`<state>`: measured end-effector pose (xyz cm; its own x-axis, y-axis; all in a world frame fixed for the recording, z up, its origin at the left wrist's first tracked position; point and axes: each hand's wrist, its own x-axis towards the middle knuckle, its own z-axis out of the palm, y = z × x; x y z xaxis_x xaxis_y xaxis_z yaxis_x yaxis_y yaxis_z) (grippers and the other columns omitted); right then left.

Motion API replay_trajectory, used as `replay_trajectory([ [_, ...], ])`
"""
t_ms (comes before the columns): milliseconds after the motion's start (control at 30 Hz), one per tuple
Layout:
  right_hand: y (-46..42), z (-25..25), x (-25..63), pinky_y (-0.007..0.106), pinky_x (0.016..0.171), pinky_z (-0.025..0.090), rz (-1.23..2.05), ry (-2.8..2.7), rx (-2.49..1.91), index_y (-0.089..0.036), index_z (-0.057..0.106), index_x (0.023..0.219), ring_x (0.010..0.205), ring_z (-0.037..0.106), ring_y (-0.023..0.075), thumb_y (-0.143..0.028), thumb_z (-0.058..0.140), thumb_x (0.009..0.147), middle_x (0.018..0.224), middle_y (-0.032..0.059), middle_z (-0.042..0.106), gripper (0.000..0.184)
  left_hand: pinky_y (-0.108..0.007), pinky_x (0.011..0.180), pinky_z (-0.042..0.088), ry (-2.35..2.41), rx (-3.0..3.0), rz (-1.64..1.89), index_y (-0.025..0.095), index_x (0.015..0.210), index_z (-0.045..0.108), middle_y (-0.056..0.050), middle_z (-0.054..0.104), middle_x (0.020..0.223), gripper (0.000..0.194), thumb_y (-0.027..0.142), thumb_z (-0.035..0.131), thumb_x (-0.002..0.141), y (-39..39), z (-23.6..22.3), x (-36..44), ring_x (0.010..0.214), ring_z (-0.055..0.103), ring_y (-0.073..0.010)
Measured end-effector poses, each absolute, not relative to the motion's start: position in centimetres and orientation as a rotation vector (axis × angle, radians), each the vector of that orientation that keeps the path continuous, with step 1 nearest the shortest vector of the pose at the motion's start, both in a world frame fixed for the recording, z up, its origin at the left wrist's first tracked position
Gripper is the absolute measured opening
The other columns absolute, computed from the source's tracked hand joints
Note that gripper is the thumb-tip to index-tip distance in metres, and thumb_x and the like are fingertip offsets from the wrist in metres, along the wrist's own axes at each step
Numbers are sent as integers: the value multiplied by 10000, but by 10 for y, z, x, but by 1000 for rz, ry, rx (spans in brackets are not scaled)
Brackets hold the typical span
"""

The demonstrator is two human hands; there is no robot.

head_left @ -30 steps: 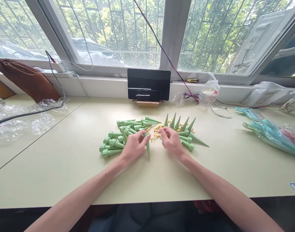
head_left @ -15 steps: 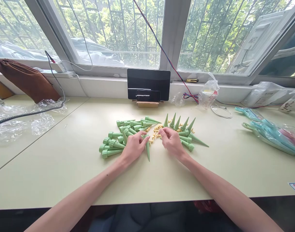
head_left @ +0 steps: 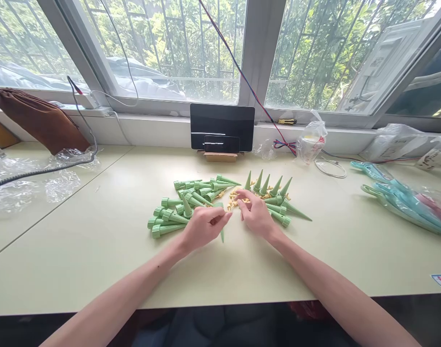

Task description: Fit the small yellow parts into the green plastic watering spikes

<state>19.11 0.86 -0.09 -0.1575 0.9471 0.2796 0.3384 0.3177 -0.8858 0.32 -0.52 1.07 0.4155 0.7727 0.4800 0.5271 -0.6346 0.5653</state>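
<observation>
Green plastic cones lie in a loose heap (head_left: 169, 215) on the pale tabletop (head_left: 108, 241), in front of the black tablet (head_left: 222, 120) and mostly to its left. Nearer the viewer than the tablet and to its right, five green cones stand point up in a row (head_left: 265, 183), with more cones lying on their sides (head_left: 280, 219) just before them. Small yellow pieces (head_left: 233, 198) are scattered straight in front of the tablet, between the two green groups. The left hand (head_left: 204, 225) is in front of the tablet, slightly to its left, its grip narrowed with thumb and forefinger close together by a yellow piece; whether it holds that piece cannot be told. A single cone (head_left: 222, 235) shows partly behind this hand, its tip toward the viewer. The right hand (head_left: 257, 216), in front of the tablet and to its right, reaches over the yellow pieces with a narrow grip, its fingers curled; whether anything is held there cannot be told. A cardboard stand (head_left: 220, 157) sits at the tablet's foot, with a smaller dark device (head_left: 222, 144) leaning before the screen.
</observation>
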Motion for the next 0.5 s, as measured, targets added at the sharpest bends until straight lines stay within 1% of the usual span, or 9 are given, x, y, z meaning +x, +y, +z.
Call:
replay_trajectory([
  [33,8,-1,191,283,584,511,817,-1723,-1178,-181,583,1210,572,609,120,-225,454,934,1112,92,678,308,-255,494,232,1090,2393,1019,190,535,334,50,251,501,450,337,497,927,-6,9,3,477,219,-104],
  [100,8,-1,190,319,725,537,738,-1806,-1178,-172,607,1203,790,676,175,-159,453,917,1190,110,672,326,-262,497,233,1055,2456,961,192,537,292,50,247,500,459,331,484,930,-6,7,3,476,208,-107],
  [167,8,-2,190,353,850,529,681,-1881,-1160,-166,624,1205,1010,662,221,-121,454,906,1235,118,664,347,-264,497,240,1046,2486,938,195,545,277,49,264,497,454,328,473,933,-5,5,2,472,216,-108],
  [233,8,-2,189,382,938,506,670,-1938,-1136,-160,620,1234,1128,628,236,-103,441,909,1255,122,659,375,-262,496,245,1038,2502,947,197,554,269,50,273,495,448,319,470,935,-5,5,2,467,225,-107],
  [300,8,-4,190,397,993,483,683,-1971,-1120,-159,604,1272,1184,608,236,-96,427,917,1270,121,657,401,-259,495,252,1027,2513,958,197,558,272,50,281,492,442,311,472,935,-4,4,1,463,235,-106],
  [367,9,-6,190,403,1020,470,692,-1992,-1104,-173,589,1299,1199,607,230,-94,421,922,1275,108,660,420,-257,499,267,1017,2518,946,199,558,303,48,310,489,428,312,475,933,-4,3,0,462,258,-106],
  [500,12,-12,192,393,994,484,668,-2027,-1081,-197,596,1296,1158,635,227,-87,433,917,1237,92,683,427,-255,510,296,1005,2513,897,202,560,394,38,381,494,395,322,482,926,-6,2,0,464,312,-109],
])
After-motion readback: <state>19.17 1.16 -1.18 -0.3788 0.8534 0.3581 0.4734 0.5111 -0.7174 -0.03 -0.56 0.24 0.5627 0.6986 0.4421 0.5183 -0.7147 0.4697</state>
